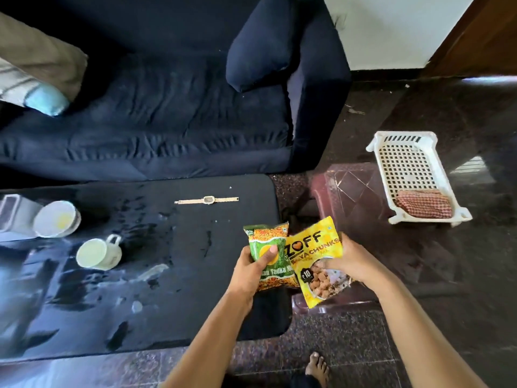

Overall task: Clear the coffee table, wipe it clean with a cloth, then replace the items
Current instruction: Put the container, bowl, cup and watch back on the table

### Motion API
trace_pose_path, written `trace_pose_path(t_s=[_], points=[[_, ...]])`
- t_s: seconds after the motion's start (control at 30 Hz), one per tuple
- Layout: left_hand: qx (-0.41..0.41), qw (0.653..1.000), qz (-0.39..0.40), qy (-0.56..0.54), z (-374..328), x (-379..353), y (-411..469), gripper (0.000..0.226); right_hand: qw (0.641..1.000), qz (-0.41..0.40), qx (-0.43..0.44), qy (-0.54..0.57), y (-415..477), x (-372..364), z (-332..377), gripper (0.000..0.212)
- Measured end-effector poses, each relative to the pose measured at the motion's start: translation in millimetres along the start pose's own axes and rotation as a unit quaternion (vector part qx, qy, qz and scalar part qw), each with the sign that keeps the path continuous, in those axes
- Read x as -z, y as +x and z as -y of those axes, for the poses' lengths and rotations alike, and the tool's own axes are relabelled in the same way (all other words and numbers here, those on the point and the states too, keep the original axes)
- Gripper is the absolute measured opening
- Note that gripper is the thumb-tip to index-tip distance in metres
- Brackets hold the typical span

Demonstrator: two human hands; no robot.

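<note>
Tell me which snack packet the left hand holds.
The green packet, gripped by the left hand; the yellow Zoff packet is in the right hand.

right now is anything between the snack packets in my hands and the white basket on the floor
Only the maroon stool stands on the floor between them; carried above it, the green packet in the left hand and yellow packet in the right hand likely pass freely. A checked cloth lies in the basket.
</note>
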State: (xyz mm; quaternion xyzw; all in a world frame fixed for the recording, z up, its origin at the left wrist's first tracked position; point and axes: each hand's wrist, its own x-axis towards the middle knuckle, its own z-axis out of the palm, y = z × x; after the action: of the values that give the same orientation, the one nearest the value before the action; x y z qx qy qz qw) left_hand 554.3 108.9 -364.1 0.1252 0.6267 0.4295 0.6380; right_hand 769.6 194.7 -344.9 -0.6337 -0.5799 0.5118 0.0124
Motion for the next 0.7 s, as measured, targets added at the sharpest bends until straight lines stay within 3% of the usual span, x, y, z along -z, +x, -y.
trace_pose_path(t_s=[0.27, 0.47, 0.7], points=[[-0.010, 0.995, -0.094, 0.027, -21.2, 161.2, 8.7, 0.029, 0.995, -0.026, -0.030, 0.089, 16.1, -137.7, 65.1, 0.034], [0.005, 0.985, -0.160, 0.068, -11.1, 230.4, 37.2, 0.032, 0.991, -0.083, -0.063, 0.085, 25.6, -199.5, 86.9, 0.032], [-0.022, 0.955, -0.214, 0.205, -3.3, 234.7, 51.3, 0.057, 0.986, -0.131, -0.081, 0.059, 25.3, -227.7, 91.8, 0.034]])
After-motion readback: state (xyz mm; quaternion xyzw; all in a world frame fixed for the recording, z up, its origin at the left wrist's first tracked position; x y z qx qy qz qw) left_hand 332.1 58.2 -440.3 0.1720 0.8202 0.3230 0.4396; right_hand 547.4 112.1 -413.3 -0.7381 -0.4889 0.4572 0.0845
